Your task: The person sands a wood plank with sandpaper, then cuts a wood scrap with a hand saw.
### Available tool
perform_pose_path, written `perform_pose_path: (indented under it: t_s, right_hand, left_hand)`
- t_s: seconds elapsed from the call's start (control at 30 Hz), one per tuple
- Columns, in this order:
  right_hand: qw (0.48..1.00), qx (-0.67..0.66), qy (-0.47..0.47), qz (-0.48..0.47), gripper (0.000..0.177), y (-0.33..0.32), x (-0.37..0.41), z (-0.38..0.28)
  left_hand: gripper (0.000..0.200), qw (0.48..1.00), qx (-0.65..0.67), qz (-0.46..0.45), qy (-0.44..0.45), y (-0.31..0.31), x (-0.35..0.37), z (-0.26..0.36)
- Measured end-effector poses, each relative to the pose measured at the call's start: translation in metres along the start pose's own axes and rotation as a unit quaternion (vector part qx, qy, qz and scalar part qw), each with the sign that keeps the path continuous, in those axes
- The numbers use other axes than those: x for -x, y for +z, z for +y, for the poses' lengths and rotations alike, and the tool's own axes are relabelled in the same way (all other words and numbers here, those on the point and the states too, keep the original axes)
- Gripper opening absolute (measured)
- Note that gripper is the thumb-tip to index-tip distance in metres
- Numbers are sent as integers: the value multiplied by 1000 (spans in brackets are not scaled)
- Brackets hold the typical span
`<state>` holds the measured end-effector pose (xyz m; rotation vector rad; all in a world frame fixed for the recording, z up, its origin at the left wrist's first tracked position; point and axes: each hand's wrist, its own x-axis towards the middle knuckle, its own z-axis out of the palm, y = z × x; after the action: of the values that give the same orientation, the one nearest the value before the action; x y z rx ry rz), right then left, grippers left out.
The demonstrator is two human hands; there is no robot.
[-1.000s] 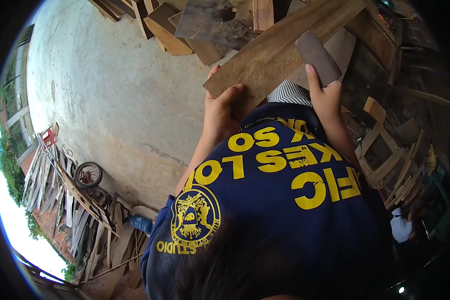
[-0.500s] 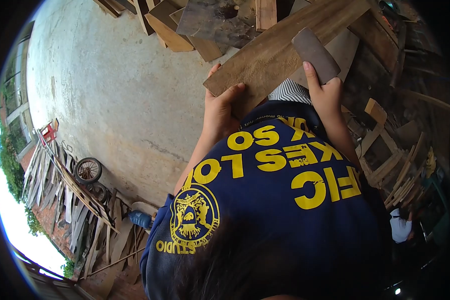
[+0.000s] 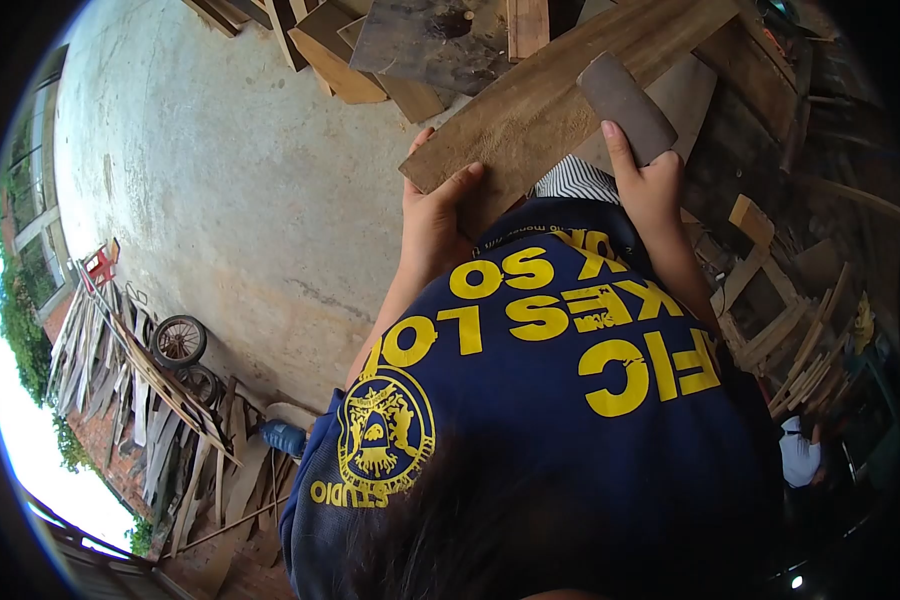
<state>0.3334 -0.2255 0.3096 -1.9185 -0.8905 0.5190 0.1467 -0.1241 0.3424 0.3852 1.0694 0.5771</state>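
Note:
A long brown wooden board (image 3: 530, 125) slants from my lap toward the upper right, its surface worn and grainy. My left hand (image 3: 435, 205) grips the near end, thumb on top and fingers around the far edge. In my right hand (image 3: 655, 185) is a dark grey-brown piece of sandpaper (image 3: 627, 108), curved at its far end, with my thumb pressed along its side. The sandpaper overlaps the board's right edge in this view.
Boards and offcuts (image 3: 355, 75) lie ahead, beside a stained dark panel (image 3: 435, 45). Scrap wood (image 3: 770, 290) is heaped at right, where a person in white (image 3: 800, 455) shows. Left stand a slat pile (image 3: 155, 400), wheels (image 3: 178, 341) and a blue jug (image 3: 283, 437) on the concrete floor (image 3: 220, 190).
The board's near end and my left hand have shifted slightly left. My right hand and the sandpaper have moved a little up and left. Both grips are the same.

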Motion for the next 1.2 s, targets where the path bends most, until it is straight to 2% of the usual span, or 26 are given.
perform_pose_path:
  t_s: [0.07, 0.13, 0.23, 0.27, 0.33, 0.37, 0.47, 0.57, 0.63, 0.77, 0.83, 1.0, 1.07, 1.2]
  right_hand:
    - [1000, 2, 12, -6, 25, -1, -2, -1]
    - [995, -20, -84, 48, 22, -4, -8, 3]
    - [987, -48, -118, 102, 20, -20, -16, 3]
    - [985, -56, -120, 112, 19, -24, -19, 8]
    - [990, -41, -69, 116, 21, -33, -19, 19]
    - [996, -30, -9, 82, 21, -37, -16, 21]
    - [995, 18, -8, 100, 21, -39, -17, 30]
    - [993, 39, -17, 114, 21, -30, -15, 55]
    - [992, 82, 71, 72, 23, -27, -10, 69]
    - [976, 155, 119, 93, 38, -8, -5, 116]
    - [970, 176, 156, 66, 39, -7, -8, 117]
    - [976, 120, 165, 78, 37, 2, -16, 135]
    - [959, 134, 247, 39, 36, -1, -19, 136]
    - [968, 96, 222, 71, 39, -2, -17, 151]
  left_hand:
    - [73, 999, -38, -23, 18, 1, 2, 4]
    - [74, 996, -53, -53, 39, -7, 3, 23]
    - [77, 987, -64, -133, 57, -8, 25, 79]
    - [81, 982, -108, -137, 70, -9, 35, 100]
    - [80, 970, -142, -164, 106, -10, 54, 136]
    - [79, 965, -176, -151, 122, -6, 65, 148]
    - [78, 967, -136, -188, 101, 12, 34, 119]
    - [78, 970, -125, -188, 87, 24, 18, 103]
    - [77, 973, -124, -179, 79, 28, 8, 96]
    - [76, 977, -114, -165, 65, 42, -16, 78]
    - [75, 979, -113, -159, 63, 51, -27, 74]
    - [74, 981, -129, -128, 69, 61, -46, 76]
    - [73, 981, -140, -110, 71, 61, -49, 80]
    - [72, 982, -160, -70, 72, 56, -49, 87]
